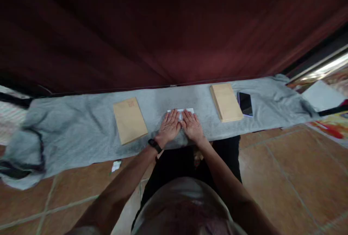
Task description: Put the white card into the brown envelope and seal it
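Observation:
A small piece of white paper (pixel 180 110) lies on the grey cloth, mostly hidden beneath my hands. My left hand (pixel 170 124) rests flat on its left part, fingers stretched forward. Beside it my right hand (pixel 191 124) presses flat on the right part, the thumbs nearly touching. Neither hand grips anything. To the left lies a brown envelope (pixel 130 120) with faint red print in its top corner. On the right is a stack of brown envelopes (pixel 227 102).
Grey cloth (pixel 89 122) covers the long narrow surface and bunches at both ends. A phone (pixel 245 103) lies right of the stack. Dark red fabric (pixel 174 39) hangs along the far edge. A white scrap (pixel 116 165) lies on the tiled floor (pixel 274 180).

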A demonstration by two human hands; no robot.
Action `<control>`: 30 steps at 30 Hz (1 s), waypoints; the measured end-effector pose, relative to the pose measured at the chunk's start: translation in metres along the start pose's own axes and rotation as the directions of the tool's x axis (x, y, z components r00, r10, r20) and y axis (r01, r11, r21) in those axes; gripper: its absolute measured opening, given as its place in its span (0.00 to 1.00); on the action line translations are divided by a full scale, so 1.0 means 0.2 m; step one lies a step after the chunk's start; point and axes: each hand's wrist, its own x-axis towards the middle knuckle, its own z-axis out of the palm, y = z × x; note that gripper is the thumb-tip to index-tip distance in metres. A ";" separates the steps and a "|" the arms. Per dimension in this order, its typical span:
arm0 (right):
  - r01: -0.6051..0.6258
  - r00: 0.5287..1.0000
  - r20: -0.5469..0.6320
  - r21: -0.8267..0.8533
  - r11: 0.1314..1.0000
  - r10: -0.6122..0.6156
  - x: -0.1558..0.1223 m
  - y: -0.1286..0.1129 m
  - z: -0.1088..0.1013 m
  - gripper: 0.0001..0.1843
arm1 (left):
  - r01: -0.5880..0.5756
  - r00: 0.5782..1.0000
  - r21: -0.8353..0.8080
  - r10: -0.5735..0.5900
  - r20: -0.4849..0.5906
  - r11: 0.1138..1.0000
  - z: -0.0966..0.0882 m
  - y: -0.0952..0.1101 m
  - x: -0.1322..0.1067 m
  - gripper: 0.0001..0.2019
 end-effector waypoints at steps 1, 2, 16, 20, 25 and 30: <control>-0.005 1.000 -0.010 0.002 1.000 0.005 0.00 0.01 0.00 0.31 | 0.008 1.000 0.001 -0.008 -0.006 1.000 0.00 -0.01 0.00 0.31; -0.010 1.000 -0.019 0.003 1.000 0.010 0.00 0.02 0.01 0.31 | 0.016 1.000 0.001 -0.016 -0.012 1.000 0.01 -0.02 -0.01 0.31; -0.096 0.992 -0.087 -0.049 0.994 0.091 -0.04 0.16 -0.03 0.32 | 0.101 0.989 -0.020 -0.103 -0.102 0.995 0.05 -0.11 -0.06 0.31; -0.136 0.985 -0.107 -0.016 0.991 0.133 -0.04 0.14 -0.06 0.32 | 0.124 0.985 -0.019 -0.125 -0.119 0.992 0.05 -0.12 -0.07 0.31; -0.044 0.996 -0.082 0.039 0.998 0.047 0.02 0.05 -0.07 0.32 | 0.056 0.991 -0.050 -0.061 -0.115 0.997 0.04 -0.03 -0.05 0.30; 0.043 0.999 -0.016 0.065 0.997 -0.042 0.07 -0.06 -0.01 0.30 | 0.014 0.998 -0.072 -0.018 -0.057 0.997 0.06 0.06 -0.01 0.30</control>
